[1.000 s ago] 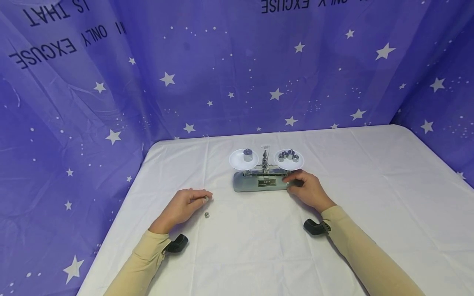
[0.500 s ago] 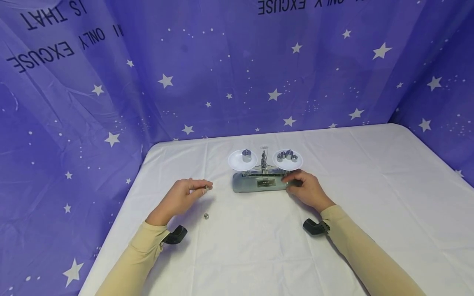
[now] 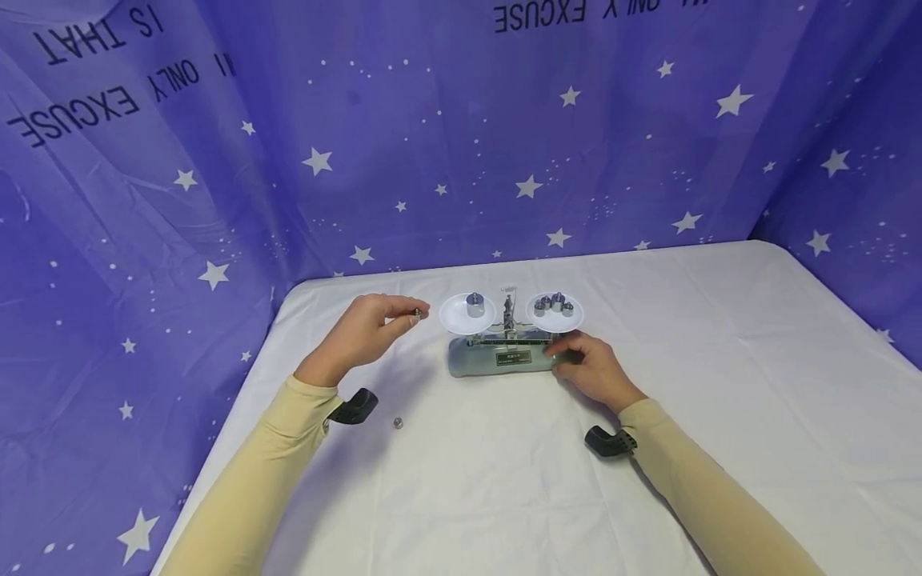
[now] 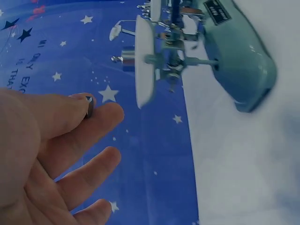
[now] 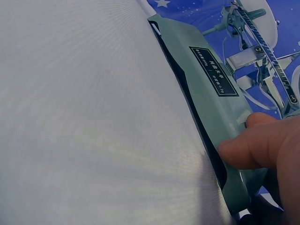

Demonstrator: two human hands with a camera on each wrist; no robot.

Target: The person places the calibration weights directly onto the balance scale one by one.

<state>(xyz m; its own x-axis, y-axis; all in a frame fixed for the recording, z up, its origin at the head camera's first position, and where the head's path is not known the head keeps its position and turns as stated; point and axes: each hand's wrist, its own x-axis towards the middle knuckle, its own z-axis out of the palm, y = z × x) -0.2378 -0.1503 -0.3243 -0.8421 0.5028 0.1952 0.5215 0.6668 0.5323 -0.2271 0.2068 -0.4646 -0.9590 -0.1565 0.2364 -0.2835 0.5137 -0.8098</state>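
My left hand (image 3: 363,336) pinches a small metal weight (image 4: 89,107) between thumb and index finger, raised above the table just left of the balance's left pan (image 3: 455,320). The other fingers are spread in the left wrist view. A pan balance (image 3: 475,358) with a grey-green base stands in the middle. One larger cylindrical weight (image 3: 475,305) sits on the left pan. Several smaller weights (image 3: 558,302) stand together on the right pan (image 3: 555,325). My right hand (image 3: 596,374) grips the right end of the base, thumb against its front side in the right wrist view.
Another small weight (image 3: 398,423) lies on the white tablecloth (image 3: 490,480), nearer than the balance and to its left. A purple curtain with stars (image 3: 461,144) hangs behind the table. A black camera mount (image 3: 356,406) sits on the left wrist, another (image 3: 609,442) on the right.
My left hand has lifted the small weight off the table and carried it up and forward to beside the left pan. The right hand stays on the base.
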